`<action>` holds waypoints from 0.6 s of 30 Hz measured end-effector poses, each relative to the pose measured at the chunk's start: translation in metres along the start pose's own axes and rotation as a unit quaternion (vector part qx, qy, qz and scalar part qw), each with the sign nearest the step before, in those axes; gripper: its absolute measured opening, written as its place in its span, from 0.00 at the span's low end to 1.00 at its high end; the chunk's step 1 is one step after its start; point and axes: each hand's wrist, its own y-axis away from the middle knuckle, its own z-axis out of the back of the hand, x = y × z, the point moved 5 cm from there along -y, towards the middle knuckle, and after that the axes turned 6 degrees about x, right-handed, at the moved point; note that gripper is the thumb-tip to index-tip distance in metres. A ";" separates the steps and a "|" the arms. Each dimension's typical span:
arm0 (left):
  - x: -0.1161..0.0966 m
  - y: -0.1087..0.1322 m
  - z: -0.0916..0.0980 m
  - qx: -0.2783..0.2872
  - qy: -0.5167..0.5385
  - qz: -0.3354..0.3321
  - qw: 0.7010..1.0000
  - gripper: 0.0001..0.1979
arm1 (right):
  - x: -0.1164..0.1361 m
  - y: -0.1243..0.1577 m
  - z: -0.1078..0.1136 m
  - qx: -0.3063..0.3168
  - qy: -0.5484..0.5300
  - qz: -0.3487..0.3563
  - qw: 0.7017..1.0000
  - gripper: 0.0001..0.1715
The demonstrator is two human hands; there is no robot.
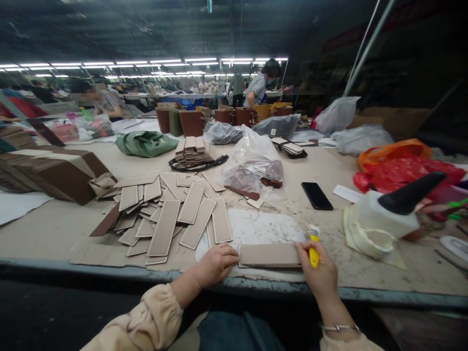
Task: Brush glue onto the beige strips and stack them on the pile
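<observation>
A flat taupe rectangular panel (pixel 269 255) with a pale edge lies lengthwise in front of me at the table's front edge. My left hand (pixel 219 263) has its fingers curled together on the panel's left end. My right hand (pixel 319 273) pinches the right end and also holds a small paintbrush (pixel 314 253) with a yellow handle, its pale bristles pointing away from me. Beneath and behind the panel is a white sheet (pixel 261 226) with dark smears. Many similar loose panels (pixel 164 227) are heaped to the left of it.
Bundled brown boards (pixel 68 173) stand at left. A clear plastic bag (pixel 252 158) and a black phone (pixel 317 196) lie beyond the sheet. At right are a white bottle with a black nozzle (pixel 387 214), a tape roll (pixel 378 243) and a red bag (pixel 409 168). A co-worker (pixel 258 87) stands far back.
</observation>
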 end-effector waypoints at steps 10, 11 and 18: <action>-0.010 -0.005 0.005 -0.002 -0.006 0.008 1.000 0.09 | -0.001 0.002 -0.006 0.013 0.049 0.049 0.998 0.18; -0.010 -0.005 0.005 0.000 -0.009 0.009 1.000 0.09 | -0.001 0.002 -0.006 0.013 0.055 0.053 0.997 0.18; -0.009 -0.004 0.003 0.002 -0.021 0.013 1.000 0.09 | 0.000 0.003 -0.011 0.015 0.073 0.070 0.995 0.19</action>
